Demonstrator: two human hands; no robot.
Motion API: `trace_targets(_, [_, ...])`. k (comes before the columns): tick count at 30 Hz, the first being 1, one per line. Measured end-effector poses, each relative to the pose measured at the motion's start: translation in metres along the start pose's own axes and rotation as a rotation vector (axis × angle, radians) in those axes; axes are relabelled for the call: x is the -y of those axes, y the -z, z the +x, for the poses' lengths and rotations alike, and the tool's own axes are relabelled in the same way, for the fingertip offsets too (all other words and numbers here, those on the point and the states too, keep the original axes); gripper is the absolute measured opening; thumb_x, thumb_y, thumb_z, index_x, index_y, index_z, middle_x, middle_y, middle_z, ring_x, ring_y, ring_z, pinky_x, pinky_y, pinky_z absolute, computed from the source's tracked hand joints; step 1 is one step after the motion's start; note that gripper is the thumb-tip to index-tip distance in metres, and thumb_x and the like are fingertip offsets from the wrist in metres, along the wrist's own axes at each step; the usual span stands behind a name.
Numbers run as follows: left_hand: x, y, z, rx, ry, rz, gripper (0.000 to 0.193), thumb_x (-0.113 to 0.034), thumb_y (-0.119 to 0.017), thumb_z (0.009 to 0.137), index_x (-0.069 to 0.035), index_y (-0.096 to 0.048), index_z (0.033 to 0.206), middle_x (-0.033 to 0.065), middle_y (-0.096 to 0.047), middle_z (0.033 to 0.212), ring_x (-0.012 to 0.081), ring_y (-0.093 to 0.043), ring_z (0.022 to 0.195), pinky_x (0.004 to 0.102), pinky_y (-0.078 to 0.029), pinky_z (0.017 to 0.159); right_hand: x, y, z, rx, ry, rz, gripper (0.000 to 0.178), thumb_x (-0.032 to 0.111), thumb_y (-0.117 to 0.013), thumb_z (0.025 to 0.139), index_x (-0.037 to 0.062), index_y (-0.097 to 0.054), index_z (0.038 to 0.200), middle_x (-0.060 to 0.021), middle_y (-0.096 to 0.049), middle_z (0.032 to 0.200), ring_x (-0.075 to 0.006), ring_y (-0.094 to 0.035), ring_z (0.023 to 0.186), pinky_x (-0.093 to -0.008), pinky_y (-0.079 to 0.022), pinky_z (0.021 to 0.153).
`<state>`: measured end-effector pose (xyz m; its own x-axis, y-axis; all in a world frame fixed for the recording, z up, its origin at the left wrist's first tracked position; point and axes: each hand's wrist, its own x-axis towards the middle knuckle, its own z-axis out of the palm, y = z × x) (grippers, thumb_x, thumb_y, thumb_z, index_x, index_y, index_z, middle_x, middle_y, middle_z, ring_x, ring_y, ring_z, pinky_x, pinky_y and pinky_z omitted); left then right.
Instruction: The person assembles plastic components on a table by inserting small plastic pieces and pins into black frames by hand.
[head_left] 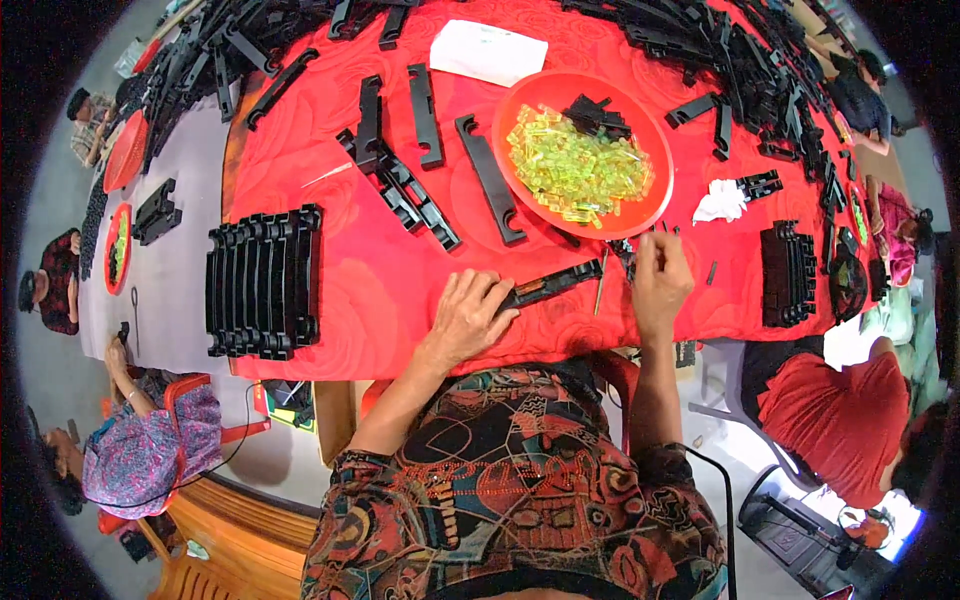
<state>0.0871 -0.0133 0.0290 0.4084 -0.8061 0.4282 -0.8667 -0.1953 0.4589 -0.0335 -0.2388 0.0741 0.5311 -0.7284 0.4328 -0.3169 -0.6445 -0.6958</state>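
Note:
My left hand (468, 308) rests at the front of the red-covered table, its fingers closed over one end of a long black plastic part (556, 283) that lies slantwise. My right hand (662, 282) is just right of the part's far end, fingertips pinched together; whatever they hold is hidden. Small dark pieces (626, 252) lie by those fingertips. A thin pale stick (601, 284) sits between part and hand. Beyond is a red plate (655, 120) heaped with clear yellow-green pieces (580, 170) and some small black pieces (597, 117).
Neat rows of black parts stand left (264, 285) and right (788, 275). Several loose black parts (488, 185) lie ahead, with large piles at the far corners. A white box (488, 52) and crumpled tissue (720, 202) are near the plate. Other people sit at both sides.

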Motion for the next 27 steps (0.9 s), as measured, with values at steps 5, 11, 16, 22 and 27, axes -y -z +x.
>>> trace_targets(5, [0.003,-0.004,0.001,-0.023,-0.01,-0.024,0.04,-0.023,-0.074,0.069,-0.003,-0.06,0.101,0.01,-0.056,0.094,0.0276,-0.053,0.083,0.0385,-0.042,0.071,-0.011,-0.021,0.063,-0.025,0.209,-0.155,0.008,0.01,-0.057,0.086,0.0031,-0.057,0.088,-0.0143,-0.057,0.076,-0.0303,-0.057,0.065,-0.0406,-0.045,0.058])
trace_targets(11, [0.004,-0.002,0.003,-0.034,0.006,-0.047,0.039,-0.025,-0.074,0.07,-0.002,-0.061,0.099,0.0092,-0.057,0.092,0.0263,-0.053,0.082,0.0377,-0.042,0.069,-0.042,-0.06,0.129,0.087,0.293,-0.448,0.01,0.015,-0.058,0.084,0.0059,-0.057,0.089,-0.0178,-0.057,0.084,-0.0382,-0.06,0.076,-0.0485,-0.048,0.062])
trace_targets(16, [0.006,-0.005,0.001,-0.037,0.013,-0.031,0.038,-0.026,-0.073,0.071,-0.003,-0.061,0.098,0.0092,-0.057,0.091,0.0263,-0.053,0.081,0.0377,-0.041,0.069,-0.045,-0.077,0.151,0.172,0.3,-0.536,0.013,0.017,-0.057,0.084,0.0069,-0.057,0.091,-0.0192,-0.056,0.087,-0.04,-0.061,0.08,-0.0498,-0.049,0.066])
trace_targets(22, [0.005,-0.004,0.002,-0.027,0.016,-0.023,0.037,-0.026,-0.073,0.072,-0.003,-0.061,0.099,0.0089,-0.056,0.09,0.0264,-0.053,0.081,0.0376,-0.041,0.069,-0.055,-0.09,0.16,0.284,0.322,-0.601,0.015,0.019,-0.056,0.084,0.0069,-0.057,0.094,-0.0205,-0.057,0.091,-0.0414,-0.062,0.078,-0.0511,-0.05,0.066])
trace_targets(27, [0.004,-0.003,0.003,-0.005,0.021,-0.031,0.037,-0.027,-0.073,0.072,-0.003,-0.061,0.099,0.0088,-0.055,0.091,0.0265,-0.053,0.082,0.0377,-0.041,0.069,-0.064,-0.102,0.169,0.256,0.337,-0.674,0.012,0.013,-0.05,0.084,0.006,-0.058,0.091,-0.0209,-0.058,0.09,-0.0405,-0.063,0.076,-0.0504,-0.051,0.063])
